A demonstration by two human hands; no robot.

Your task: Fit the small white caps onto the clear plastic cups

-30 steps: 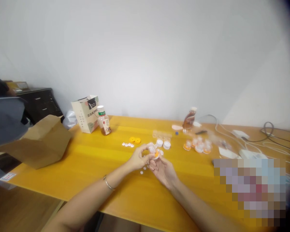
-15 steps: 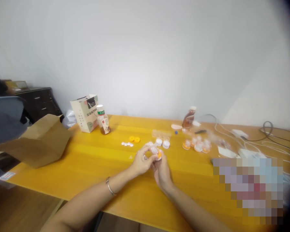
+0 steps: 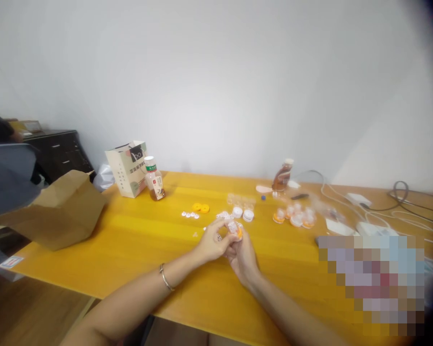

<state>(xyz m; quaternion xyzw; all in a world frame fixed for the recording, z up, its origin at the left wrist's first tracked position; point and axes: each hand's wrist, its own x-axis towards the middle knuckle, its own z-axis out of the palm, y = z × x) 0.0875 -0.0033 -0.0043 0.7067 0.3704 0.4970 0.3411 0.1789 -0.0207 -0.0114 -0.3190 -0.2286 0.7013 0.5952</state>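
Between my two hands, above the middle of the table, is a small round piece with an orange base and a clear dome (image 3: 234, 229). My left hand (image 3: 213, 240) pinches its clear top with thumb and fingers. From the other side, my right hand (image 3: 243, 259) is closed around the orange base. Just beyond the hands lie small white parts (image 3: 223, 216), two white round pieces (image 3: 243, 213) and a row of clear domes (image 3: 241, 200). Two yellow discs (image 3: 201, 208) and several small white discs (image 3: 190, 215) lie farther left.
Finished-looking orange-and-white domed pieces (image 3: 295, 214) cluster at the right. A brown bottle (image 3: 282, 175), a blue cap (image 3: 263, 198) and white cables (image 3: 346, 204) are behind them. At the left stand a labelled bottle (image 3: 154, 180), a printed paper bag (image 3: 127, 170) and a brown paper bag (image 3: 63, 211).
Both hands have shifted very slightly down and right with the domed piece still between them. Everything on the table stays in place.
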